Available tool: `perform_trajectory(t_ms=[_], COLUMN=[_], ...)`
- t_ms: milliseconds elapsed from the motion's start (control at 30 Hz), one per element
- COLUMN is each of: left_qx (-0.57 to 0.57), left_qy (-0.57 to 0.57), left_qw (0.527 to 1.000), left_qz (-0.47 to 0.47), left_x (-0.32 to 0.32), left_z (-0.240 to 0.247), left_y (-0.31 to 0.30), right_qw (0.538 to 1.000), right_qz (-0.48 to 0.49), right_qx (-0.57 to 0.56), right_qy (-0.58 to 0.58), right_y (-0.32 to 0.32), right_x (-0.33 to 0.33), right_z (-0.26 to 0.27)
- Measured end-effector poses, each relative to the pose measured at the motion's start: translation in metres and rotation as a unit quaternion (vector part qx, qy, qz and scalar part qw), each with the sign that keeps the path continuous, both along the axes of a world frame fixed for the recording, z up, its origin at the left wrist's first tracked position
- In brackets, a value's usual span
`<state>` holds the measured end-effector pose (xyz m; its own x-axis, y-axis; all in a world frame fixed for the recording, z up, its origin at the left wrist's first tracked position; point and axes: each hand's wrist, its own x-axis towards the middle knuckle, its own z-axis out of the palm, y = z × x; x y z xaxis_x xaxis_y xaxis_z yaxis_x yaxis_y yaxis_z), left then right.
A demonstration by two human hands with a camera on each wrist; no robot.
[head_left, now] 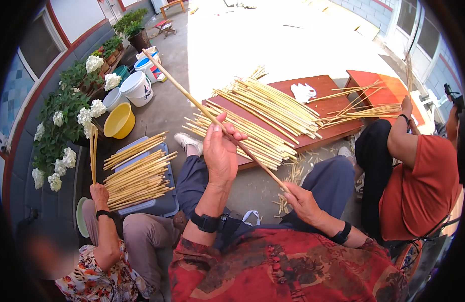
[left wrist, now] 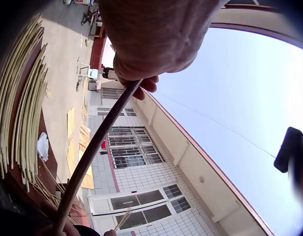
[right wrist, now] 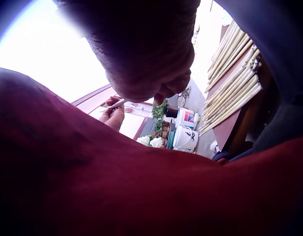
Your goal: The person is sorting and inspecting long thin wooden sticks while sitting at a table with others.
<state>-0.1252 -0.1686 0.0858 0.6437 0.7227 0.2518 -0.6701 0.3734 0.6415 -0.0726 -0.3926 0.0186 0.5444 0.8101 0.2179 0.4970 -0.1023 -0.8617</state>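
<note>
One long thin stick point(head_left: 184, 92) slants across the head view, its pale end up at the left and its browner end down at the right. Partway along it, my left hand point(head_left: 221, 153) holds it between thumb and fingers, palm up. My right hand point(head_left: 305, 204) pinches the lower end. In the left wrist view the stick point(left wrist: 100, 140) runs down from under my left hand point(left wrist: 151, 39). The right wrist view shows my right hand point(right wrist: 146, 64) dark and close, its fingertips partly hidden.
Stick bundles point(head_left: 272, 108) lie on a low red table point(head_left: 313, 85) ahead, beside a white glove point(head_left: 303, 92). More sticks point(head_left: 139, 176) rest on a blue crate point(head_left: 173, 201) at left. People sit on both sides, holding sticks. Buckets point(head_left: 136, 88), a yellow basin point(head_left: 119, 121) and flowers stand left.
</note>
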Motion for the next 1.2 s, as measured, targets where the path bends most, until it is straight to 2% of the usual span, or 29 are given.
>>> perform_trajectory(t_ms=[233,333,400,533,567,633,700,833,933,1033,1200], left_qx=[0.013,-0.002,-0.004,-0.018,-0.020,-0.064,-0.096,-0.138,-0.156,-0.147,-0.120], left_qy=[0.054,0.083,0.093,0.122,0.123,0.081,0.069,0.057,0.046,0.050,0.073], left_qw=[0.997,0.991,0.990,0.987,0.987,0.992,0.992,0.988,0.986,0.988,0.988], left_qz=[-0.052,-0.105,-0.105,-0.102,-0.103,-0.072,-0.031,0.039,0.044,0.013,-0.062], left_x=[0.008,0.008,0.008,0.011,0.013,0.018,0.024,0.028,0.031,0.036,0.032], left_z=[-0.025,-0.041,-0.046,-0.043,-0.044,-0.047,-0.044,-0.053,-0.060,-0.065,-0.073], left_y=[-0.036,-0.053,-0.056,-0.055,-0.053,-0.043,-0.022,0.036,0.045,0.015,-0.054], right_qw=[0.999,0.999,0.995,0.990,0.992,0.993,0.999,0.996,0.996,0.995,0.994], right_qz=[-0.011,-0.018,-0.028,-0.036,-0.036,-0.038,-0.042,-0.039,-0.042,-0.057,-0.066], right_qx=[-0.018,-0.012,-0.022,-0.033,-0.008,0.017,-0.010,-0.073,-0.082,-0.058,-0.062], right_qy=[0.039,0.044,0.098,0.131,0.121,0.112,0.023,0.014,0.019,0.061,0.061], right_y=[0.001,0.002,0.001,0.002,0.002,-0.004,-0.017,-0.052,-0.060,-0.053,-0.025], right_x=[0.016,0.018,0.021,0.020,0.019,0.017,0.017,0.011,0.008,0.007,0.016], right_z=[0.003,0.001,-0.002,-0.006,-0.010,-0.013,-0.016,-0.017,-0.019,-0.021,-0.010])
